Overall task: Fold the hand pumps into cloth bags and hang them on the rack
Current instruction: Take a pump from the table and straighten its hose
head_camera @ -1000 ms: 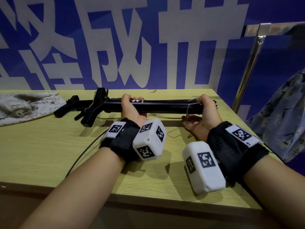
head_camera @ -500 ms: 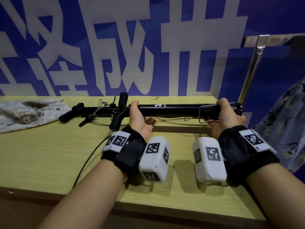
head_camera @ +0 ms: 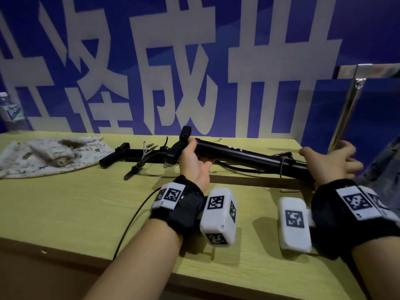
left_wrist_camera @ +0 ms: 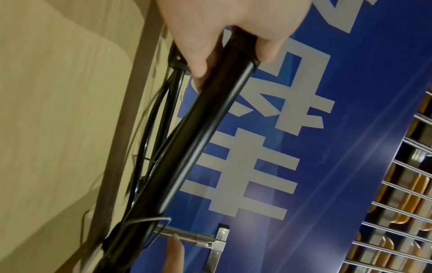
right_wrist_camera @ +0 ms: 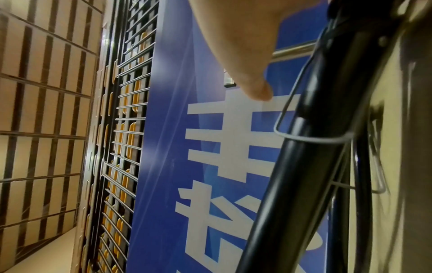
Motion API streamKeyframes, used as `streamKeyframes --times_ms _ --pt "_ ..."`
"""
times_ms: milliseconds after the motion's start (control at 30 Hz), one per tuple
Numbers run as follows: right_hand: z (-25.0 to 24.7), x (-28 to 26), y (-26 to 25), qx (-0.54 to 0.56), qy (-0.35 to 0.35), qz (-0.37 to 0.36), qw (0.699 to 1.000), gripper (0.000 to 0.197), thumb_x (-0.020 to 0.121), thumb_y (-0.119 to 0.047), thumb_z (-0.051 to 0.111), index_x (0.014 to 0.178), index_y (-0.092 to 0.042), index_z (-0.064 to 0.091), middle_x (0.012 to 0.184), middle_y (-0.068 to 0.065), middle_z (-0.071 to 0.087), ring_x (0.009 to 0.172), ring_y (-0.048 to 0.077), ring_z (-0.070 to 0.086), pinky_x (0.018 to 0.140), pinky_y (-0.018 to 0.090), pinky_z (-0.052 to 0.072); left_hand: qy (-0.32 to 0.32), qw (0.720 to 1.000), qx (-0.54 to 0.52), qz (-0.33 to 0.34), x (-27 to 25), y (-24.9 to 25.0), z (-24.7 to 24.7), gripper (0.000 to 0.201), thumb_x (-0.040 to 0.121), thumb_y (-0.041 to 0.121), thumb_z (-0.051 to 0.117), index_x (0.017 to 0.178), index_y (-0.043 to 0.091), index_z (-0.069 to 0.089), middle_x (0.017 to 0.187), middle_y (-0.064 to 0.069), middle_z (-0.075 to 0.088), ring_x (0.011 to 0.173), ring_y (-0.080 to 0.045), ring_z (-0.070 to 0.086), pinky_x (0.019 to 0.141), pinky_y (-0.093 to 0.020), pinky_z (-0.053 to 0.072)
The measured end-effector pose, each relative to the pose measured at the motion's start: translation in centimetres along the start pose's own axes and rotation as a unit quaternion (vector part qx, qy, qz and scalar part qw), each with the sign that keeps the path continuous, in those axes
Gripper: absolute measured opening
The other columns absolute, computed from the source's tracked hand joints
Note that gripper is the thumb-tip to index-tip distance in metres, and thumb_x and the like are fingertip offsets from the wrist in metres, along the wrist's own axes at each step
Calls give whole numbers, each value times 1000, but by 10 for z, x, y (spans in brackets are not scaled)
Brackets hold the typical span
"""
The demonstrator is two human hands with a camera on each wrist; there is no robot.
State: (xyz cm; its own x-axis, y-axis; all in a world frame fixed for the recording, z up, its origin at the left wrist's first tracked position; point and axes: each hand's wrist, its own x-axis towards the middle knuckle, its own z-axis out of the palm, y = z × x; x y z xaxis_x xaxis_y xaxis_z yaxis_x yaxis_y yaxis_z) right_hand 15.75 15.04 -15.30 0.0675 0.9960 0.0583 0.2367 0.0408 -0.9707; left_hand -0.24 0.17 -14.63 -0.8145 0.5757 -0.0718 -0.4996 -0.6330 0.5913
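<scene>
Left hand (head_camera: 193, 163) grips the black pump (head_camera: 242, 155) above the yellow-green table (head_camera: 71, 204); right hand (head_camera: 331, 163) spread loose.

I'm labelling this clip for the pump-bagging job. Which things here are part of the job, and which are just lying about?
Part of the job:
hand pump, gripped by the left hand
right hand, open beside it
cloth bag, on the table
rack

Lying about:
water bottle
patterned cloth at right

Dim indoor light, motion blur, edge distortion
</scene>
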Motion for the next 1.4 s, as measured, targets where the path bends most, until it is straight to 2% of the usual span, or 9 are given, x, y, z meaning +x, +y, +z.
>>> streamKeyframes --times_ms 100,267,400,567,700,900,1133,1267,1400 --pt "-3 -12 -4 -141 -61 -115 981 55 86 -33 58 135 -17 42 146 18 24 133 35 21 109 44 22 -6 1000 14 -4 1 -1 -1 41 95 23 52 133 9 45 120 -14 57 115 -30 53 87 -47 44" --pt "1 -31 -12 -168 -228 -219 934 30 90 -28 56 119 -20 59 115 6 62 105 21 53 98 40 43 -34 999 23 -26 4 2 -2 26 98 24 47 115 6 52 104 -14 54 113 -33 51 94 -53 43" --pt "7 -41 -18 -232 -340 -289 864 37 85 -34 64 121 -34 54 106 -9 62 96 11 58 87 32 49 -41 996 59 -43 3 1 -1 40 97 26 47 131 6 45 126 -19 54 119 -35 51 93 -52 45" --pt "8 -43 -17 -249 -314 -312 862 45 83 -29 67 124 -40 50 108 -9 62 97 13 59 92 43 50 -68 993 95 -13 1 -3 2 19 97 23 38 97 9 51 105 -15 55 110 -30 53 88 -46 47" --pt "4 -41 -17 -204 -226 -334 892 46 88 -28 62 130 -40 47 109 -10 55 105 16 54 83 33 44 6 994 107 19 -3 -6 3 22 95 7 28 77 10 40 81 -8 46 82 -25 56 76 -41 46" --pt "4 -34 -11 -265 -202 -300 894 48 86 -27 66 130 -38 52 110 -3 62 91 15 53 70 30 43 51 969 211 116 -1 3 2 16 98 9 37 90 11 51 81 -5 64 70 -20 66 62 -26 51" --pt "1 -31 -8 -280 -252 -296 878 50 84 -18 67 127 -39 53 109 -5 62 101 17 54 83 36 48 64 866 418 267 6 22 -10 29 90 22 58 62 14 55 58 1 48 58 -15 44 58 -26 37" --pt "-2 -33 -9 -269 -273 -304 872 53 83 -13 68 128 -38 54 108 -5 62 101 16 54 86 36 49 22 872 427 236 10 32 -17 20 91 22 59 75 12 64 75 -7 53 75 -19 48 69 -29 38" --pt "-5 -35 -11 -252 -275 -314 873 54 83 -14 68 130 -36 53 108 -4 61 98 14 52 80 30 44 -42 889 412 195 6 35 -14 22 96 20 49 82 22 66 85 4 63 96 -19 57 85 -34 45"
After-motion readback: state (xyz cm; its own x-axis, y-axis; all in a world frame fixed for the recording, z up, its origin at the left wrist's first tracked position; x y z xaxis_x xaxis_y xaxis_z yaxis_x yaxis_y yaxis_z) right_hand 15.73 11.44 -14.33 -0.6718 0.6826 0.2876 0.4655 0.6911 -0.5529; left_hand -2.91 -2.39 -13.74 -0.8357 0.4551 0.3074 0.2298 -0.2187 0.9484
